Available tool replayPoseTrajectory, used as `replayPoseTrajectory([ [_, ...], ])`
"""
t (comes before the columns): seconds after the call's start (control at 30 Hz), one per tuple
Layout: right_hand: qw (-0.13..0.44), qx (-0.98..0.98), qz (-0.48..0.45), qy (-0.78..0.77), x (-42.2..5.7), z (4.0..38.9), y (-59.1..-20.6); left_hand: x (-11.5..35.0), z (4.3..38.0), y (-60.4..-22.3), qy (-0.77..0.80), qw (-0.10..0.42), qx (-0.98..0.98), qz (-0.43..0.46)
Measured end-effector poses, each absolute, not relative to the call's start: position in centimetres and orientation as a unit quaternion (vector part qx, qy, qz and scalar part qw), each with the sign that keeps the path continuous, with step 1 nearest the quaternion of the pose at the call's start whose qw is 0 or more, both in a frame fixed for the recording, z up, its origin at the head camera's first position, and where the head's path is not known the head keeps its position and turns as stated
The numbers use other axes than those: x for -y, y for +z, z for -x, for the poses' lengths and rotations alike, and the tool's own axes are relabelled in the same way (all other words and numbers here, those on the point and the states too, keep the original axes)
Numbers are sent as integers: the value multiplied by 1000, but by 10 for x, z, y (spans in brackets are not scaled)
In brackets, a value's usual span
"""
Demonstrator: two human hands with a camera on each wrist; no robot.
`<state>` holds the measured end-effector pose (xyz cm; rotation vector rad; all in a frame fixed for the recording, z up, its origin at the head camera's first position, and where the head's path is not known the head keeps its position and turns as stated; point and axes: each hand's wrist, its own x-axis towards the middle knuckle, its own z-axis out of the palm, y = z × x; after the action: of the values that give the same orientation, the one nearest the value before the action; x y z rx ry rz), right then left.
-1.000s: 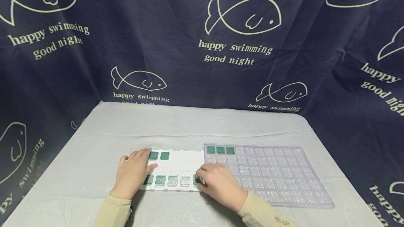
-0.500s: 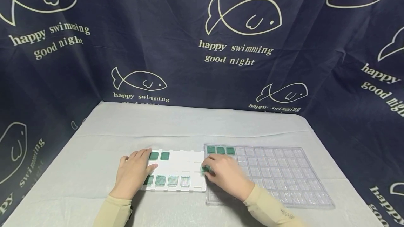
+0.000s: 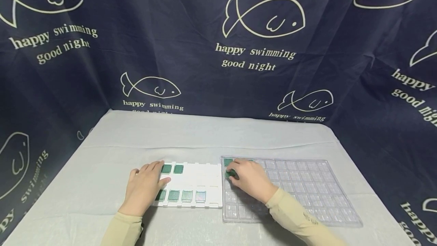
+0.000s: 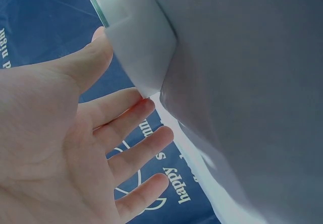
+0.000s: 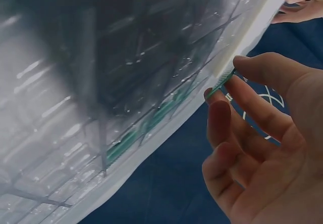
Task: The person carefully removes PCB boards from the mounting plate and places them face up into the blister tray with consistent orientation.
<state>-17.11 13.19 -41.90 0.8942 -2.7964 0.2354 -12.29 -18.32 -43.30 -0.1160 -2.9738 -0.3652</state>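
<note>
A white slotted tray (image 3: pixel 201 179) lies on the cloth, with several green circuit boards (image 3: pixel 174 195) along its front and back rows. My left hand (image 3: pixel 142 187) rests at its left end. In the left wrist view, the fairly straight fingers (image 4: pixel 139 151) and the thumb touch the tray's corner. Between thumb and fingertips my right hand (image 3: pixel 250 179) pinches a small green circuit board (image 3: pixel 230 174). This board is over the left column of the clear compartment tray (image 3: pixel 307 185), just in front of its back row. The right wrist view shows the pinched board (image 5: pixel 220 85) edge-on and tilted.
Green boards lie in the clear tray's back row, including a board (image 3: pixel 228 161) in the corner compartment; my right hand partly covers others. The two trays stand side by side. A dark blue curtain (image 3: pixel 205 48) with fish drawings hangs behind the white-covered table (image 3: pixel 191 132).
My right hand has picked the rightmost front-row board off the white tray and carried it right and back, over the clear tray. My left hand has stayed put.
</note>
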Motion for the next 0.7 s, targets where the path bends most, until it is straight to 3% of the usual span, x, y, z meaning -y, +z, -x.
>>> replayPoseTrajectory([
  [0.7, 77, 947, -303, 77, -130, 176, -422, 183, 123, -432, -125, 66, 989, 34],
])
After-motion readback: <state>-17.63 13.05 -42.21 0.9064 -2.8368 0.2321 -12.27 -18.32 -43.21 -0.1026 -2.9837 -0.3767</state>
